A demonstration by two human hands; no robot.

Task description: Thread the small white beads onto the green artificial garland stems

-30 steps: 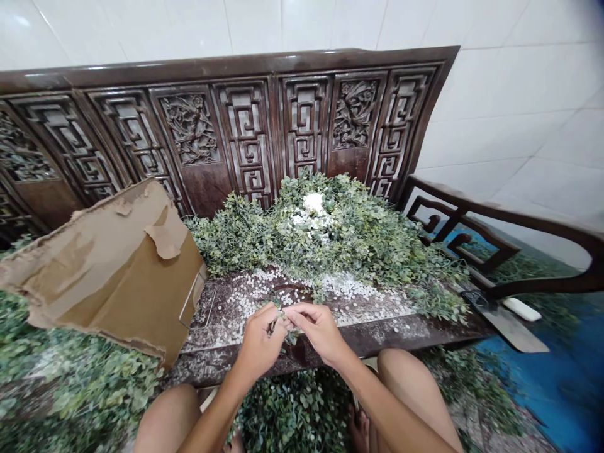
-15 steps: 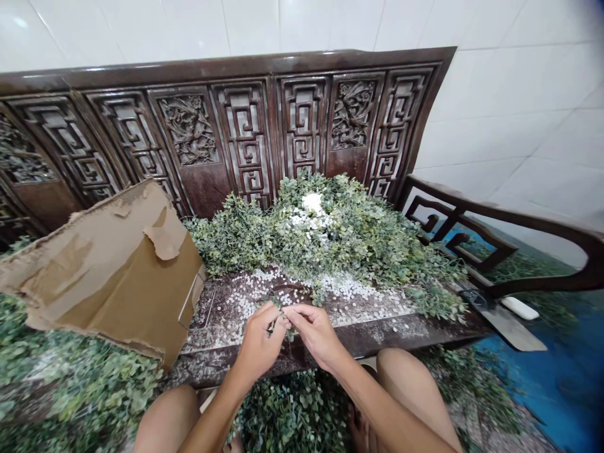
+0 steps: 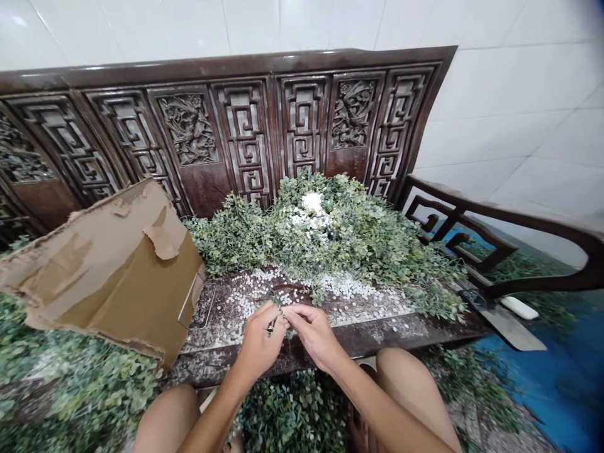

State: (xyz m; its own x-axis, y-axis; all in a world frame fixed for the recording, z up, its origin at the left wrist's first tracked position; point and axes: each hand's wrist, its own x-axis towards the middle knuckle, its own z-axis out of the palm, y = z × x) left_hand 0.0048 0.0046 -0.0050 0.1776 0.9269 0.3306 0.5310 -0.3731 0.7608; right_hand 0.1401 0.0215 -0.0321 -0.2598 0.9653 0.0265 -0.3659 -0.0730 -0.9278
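Note:
My left hand (image 3: 262,338) is closed in a pinch on a small green sprig (image 3: 278,308) above the front of the dark wooden bench seat (image 3: 372,333). Fingertips of my right hand (image 3: 314,333) are pinched together at the same sprig, touching or nearly touching my left fingers. Whatever small piece lies between the right fingertips is too small to make out. Small white discs (image 3: 349,288) lie scattered over the seat beyond both hands. Behind them rises a heap of green leafy sprigs (image 3: 368,233), with a white pile (image 3: 312,202) on it.
A torn cardboard piece (image 3: 127,283) leans at the left beside a bent wire (image 3: 189,299). At the right are a flat metal blade (image 3: 512,330), a white object (image 3: 520,308) and the armrest (image 3: 528,229). More greenery (image 3: 297,415) lies below, between the knees.
Both hands stay in almost the same place. The leaves hanging below the fingertips have shifted slightly and show less.

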